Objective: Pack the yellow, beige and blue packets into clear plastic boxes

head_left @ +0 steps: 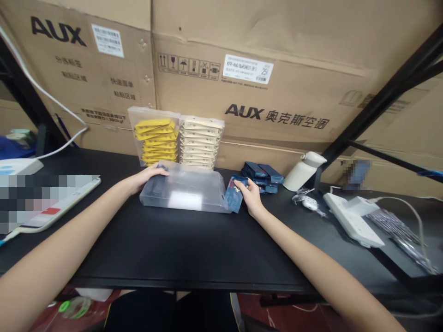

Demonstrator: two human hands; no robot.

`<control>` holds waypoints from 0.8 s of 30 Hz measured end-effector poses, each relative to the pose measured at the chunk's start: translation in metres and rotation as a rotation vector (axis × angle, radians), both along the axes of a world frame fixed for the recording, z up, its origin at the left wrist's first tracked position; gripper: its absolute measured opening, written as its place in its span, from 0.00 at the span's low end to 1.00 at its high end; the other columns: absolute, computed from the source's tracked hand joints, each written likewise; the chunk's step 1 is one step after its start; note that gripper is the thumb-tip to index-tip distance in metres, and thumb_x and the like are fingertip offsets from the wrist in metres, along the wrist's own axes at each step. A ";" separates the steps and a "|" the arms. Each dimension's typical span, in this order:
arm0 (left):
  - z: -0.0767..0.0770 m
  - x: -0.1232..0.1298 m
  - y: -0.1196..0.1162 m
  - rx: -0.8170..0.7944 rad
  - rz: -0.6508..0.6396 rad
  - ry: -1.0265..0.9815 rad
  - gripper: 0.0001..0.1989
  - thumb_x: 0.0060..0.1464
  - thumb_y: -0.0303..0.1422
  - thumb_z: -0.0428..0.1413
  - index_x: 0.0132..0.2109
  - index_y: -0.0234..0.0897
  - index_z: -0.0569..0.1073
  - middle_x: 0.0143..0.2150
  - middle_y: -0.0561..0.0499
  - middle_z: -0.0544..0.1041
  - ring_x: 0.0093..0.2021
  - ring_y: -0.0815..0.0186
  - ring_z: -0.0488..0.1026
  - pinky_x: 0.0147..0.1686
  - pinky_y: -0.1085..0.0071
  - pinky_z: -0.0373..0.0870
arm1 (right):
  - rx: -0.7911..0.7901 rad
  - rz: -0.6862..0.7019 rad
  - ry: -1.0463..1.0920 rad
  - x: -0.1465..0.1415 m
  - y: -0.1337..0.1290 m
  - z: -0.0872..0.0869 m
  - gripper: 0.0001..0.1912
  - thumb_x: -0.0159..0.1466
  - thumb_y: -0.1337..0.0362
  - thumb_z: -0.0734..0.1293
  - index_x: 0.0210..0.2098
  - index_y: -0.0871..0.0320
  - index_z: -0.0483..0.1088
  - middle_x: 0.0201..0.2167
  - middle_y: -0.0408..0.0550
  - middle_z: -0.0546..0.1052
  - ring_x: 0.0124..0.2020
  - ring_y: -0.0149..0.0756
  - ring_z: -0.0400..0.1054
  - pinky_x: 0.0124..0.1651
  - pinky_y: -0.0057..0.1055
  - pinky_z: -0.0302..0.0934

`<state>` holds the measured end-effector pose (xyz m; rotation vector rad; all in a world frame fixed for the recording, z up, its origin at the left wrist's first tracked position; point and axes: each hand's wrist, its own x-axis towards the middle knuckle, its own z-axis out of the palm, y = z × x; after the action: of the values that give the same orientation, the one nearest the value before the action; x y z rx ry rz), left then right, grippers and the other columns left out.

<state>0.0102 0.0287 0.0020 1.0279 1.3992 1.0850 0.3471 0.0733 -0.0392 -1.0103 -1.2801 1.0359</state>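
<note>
A clear plastic box [190, 184] lies on its side on the black table. My left hand [150, 176] grips its left end, with a bit of dark blue showing by the fingertips. Pinched in my right hand [252, 196] is a dark blue packet [234, 196] with a red and gold print, right at the box's right end. Whether the packet's edge is inside the box I cannot tell. Behind my right hand lies a pile of similar blue packets [265, 173]. Two upright clear boxes stand behind, one filled with yellow packets [157, 143], the other with cream packets [200, 143].
A white bottle [302, 173] stands right of the blue pile, near an earphone case [309, 203] and a white power strip [353, 221]. Wrapped metal sticks [396, 226] lie far right. At left is a tablet [62, 207] with a cable. Large cardboard boxes [194, 27] wall the back.
</note>
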 end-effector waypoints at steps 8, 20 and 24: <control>0.002 0.002 -0.002 -0.012 0.010 -0.006 0.22 0.36 0.35 0.65 0.42 0.42 0.70 0.30 0.57 0.76 0.25 0.67 0.75 0.23 0.75 0.72 | -0.014 -0.060 0.077 0.002 0.003 0.000 0.17 0.48 0.53 0.75 0.28 0.57 0.69 0.25 0.42 0.76 0.29 0.35 0.70 0.36 0.32 0.64; 0.000 -0.001 0.000 0.005 -0.014 0.004 0.21 0.37 0.35 0.65 0.41 0.41 0.70 0.32 0.55 0.77 0.26 0.66 0.76 0.24 0.73 0.74 | 0.008 -0.127 0.087 0.005 0.006 -0.003 0.17 0.49 0.52 0.74 0.28 0.57 0.68 0.26 0.43 0.76 0.29 0.35 0.70 0.35 0.31 0.64; -0.001 -0.002 0.001 0.002 -0.014 0.000 0.21 0.37 0.35 0.65 0.41 0.41 0.70 0.31 0.56 0.76 0.25 0.67 0.75 0.25 0.74 0.74 | 0.011 -0.126 0.097 0.005 0.006 -0.003 0.18 0.48 0.52 0.74 0.29 0.57 0.68 0.27 0.43 0.76 0.29 0.35 0.70 0.35 0.31 0.64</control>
<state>0.0084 0.0293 0.0008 1.0376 1.3894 1.0759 0.3516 0.0797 -0.0424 -1.0072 -1.1274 0.9681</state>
